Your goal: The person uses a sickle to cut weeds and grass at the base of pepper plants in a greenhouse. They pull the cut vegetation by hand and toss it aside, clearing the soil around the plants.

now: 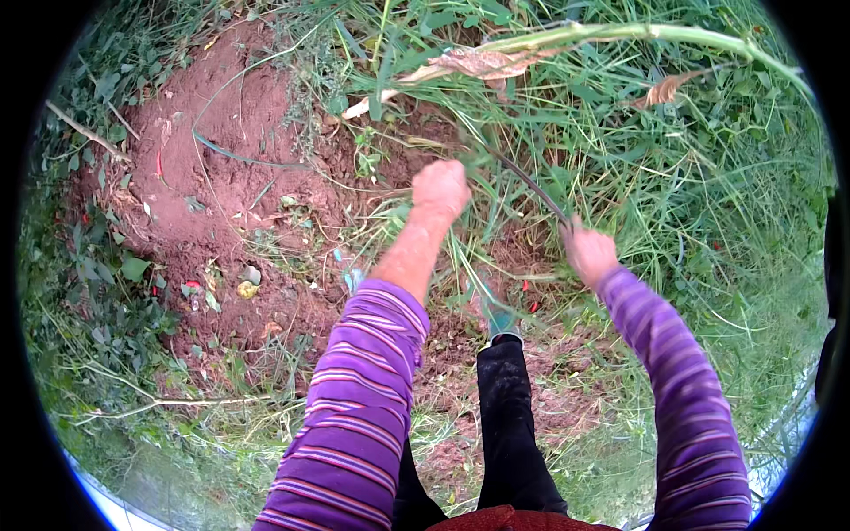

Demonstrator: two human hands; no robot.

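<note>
My left hand is closed in a fist around a bunch of long green grass blades, whose ends trail down below it. My right hand, a little blurred, grips the handle end of a thin, dark, curved sickle. The sickle's blade reaches up and left into the grass, and its tip is lost among the stems. Dense standing grass lies beyond and to the right of both hands. One shoe shows below them, partly covered by grass strands.
A thick pale-green stalk with dried leaves arches across the top. Bare reddish soil lies left, with a red chili pepper and a yellowish fruit on it. A stick and a thin branch lie at the left.
</note>
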